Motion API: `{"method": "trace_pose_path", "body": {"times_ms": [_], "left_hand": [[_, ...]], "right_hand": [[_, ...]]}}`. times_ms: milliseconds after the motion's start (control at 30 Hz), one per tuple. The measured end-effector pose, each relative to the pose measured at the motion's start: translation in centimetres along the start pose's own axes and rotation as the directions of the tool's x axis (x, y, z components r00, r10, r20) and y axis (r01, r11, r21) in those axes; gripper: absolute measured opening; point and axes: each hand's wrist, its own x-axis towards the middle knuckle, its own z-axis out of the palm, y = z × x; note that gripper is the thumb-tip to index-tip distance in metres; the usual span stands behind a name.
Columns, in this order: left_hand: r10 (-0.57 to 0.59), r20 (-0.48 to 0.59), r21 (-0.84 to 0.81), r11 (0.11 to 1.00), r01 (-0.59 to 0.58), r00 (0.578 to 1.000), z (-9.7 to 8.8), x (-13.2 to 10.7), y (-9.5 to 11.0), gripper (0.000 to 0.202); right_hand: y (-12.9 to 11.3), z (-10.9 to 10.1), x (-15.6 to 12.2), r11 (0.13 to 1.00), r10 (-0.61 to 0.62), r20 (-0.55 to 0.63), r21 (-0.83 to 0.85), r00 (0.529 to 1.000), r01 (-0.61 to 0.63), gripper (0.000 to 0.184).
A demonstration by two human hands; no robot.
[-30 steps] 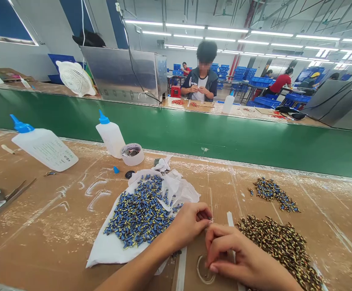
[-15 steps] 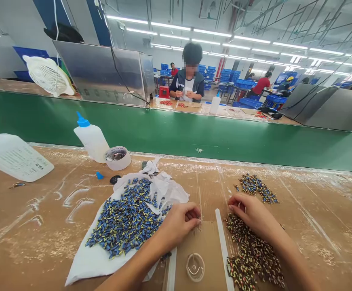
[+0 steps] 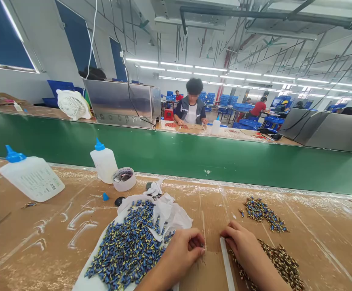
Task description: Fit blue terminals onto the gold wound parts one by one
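imo the left hand (image 3: 182,254) is pinched narrow on what looks like one tiny piece (image 3: 202,249) just beside the blue-and-yellow parts heap (image 3: 127,247), the right hand (image 3: 245,247) curls onto the brown parts pile (image 3: 285,264) (can't tell if it's holding any), so pick singly and keep the piles apart.

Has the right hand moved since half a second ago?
Yes. Measured against the small blue-and-yellow pile, the right hand has drawn back towards the person and leftwards; it now lies at the far end of the white strip, near the left hand.
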Motion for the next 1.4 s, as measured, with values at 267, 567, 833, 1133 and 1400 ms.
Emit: {"method": "trace_pose_path", "body": {"times_ms": [267,567,833,1133,1400], "left_hand": [[0.004,-0.019,-0.038,0.999,-0.005,1.000,-0.2,0.3,-0.4,0.009],[-0.013,-0.037,-0.013,1.000,0.013,0.999,-0.2,0.1,-0.2,0.012],[0.028,-0.138,-0.023,0.999,-0.032,0.990,-1.2,0.2,0.1,0.015],[0.027,-0.169,-0.023,0.999,-0.032,0.985,-1.5,0.0,0.6,0.015],[-0.013,-0.128,-0.162,0.987,-0.008,0.992,-0.7,-0.2,0.7,0.017]], "right_hand": [[-0.8,0.7,-0.2,1.000,-0.001,-0.064,0.028,0.998,0.003,0.014],[0.3,0.9,-0.1,0.992,0.112,-0.091,-0.053,0.990,-0.117,0.016],[1.1,-0.3,0.0,0.966,0.248,-0.030,-0.067,0.968,-0.250,0.019],[1.6,-0.4,-0.1,0.936,0.161,-0.092,0.330,0.983,-0.123,0.018],[-2.3,0.5,0.1,0.458,0.132,0.019,0.886,0.991,-0.078,0.028]]}}
